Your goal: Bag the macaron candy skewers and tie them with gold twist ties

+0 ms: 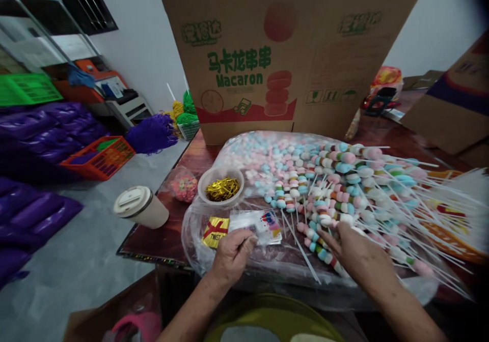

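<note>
Two hands at work: left hand (232,250) pinches one clear packet (256,226) at its near edge; right hand (353,250), fingers spread, rests on the candy skewers (344,189) (too many to count), gripping none.

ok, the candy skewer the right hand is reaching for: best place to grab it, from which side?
Probably the bare white stick, not the candy. The right hand rests on the near edge of the pile of candy skewers; their sticks fan out toward the person and to the right, free of candy. Pinch a stick end from above on the near side and draw it lengthwise, clear of its neighbours.
</note>
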`<action>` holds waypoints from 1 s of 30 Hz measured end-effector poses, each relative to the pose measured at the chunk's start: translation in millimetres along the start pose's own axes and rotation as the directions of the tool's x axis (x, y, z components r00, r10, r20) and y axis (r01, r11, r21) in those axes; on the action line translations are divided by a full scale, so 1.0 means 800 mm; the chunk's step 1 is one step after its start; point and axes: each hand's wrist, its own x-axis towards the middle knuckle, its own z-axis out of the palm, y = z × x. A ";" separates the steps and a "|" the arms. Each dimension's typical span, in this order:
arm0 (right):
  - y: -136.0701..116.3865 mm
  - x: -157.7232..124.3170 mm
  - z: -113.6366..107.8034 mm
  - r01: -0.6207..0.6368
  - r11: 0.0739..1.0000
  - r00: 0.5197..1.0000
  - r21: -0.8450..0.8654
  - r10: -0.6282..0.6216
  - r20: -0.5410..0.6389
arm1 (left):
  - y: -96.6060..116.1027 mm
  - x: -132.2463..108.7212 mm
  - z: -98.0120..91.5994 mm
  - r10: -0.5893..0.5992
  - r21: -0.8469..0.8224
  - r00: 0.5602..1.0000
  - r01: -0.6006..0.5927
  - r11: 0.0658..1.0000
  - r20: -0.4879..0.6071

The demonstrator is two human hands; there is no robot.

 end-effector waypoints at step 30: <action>0.022 0.007 -0.099 0.654 0.751 0.744 0.092 -0.661 0.101 | 0.024 0.041 -0.005 0.166 0.289 0.868 -0.329 0.899 0.469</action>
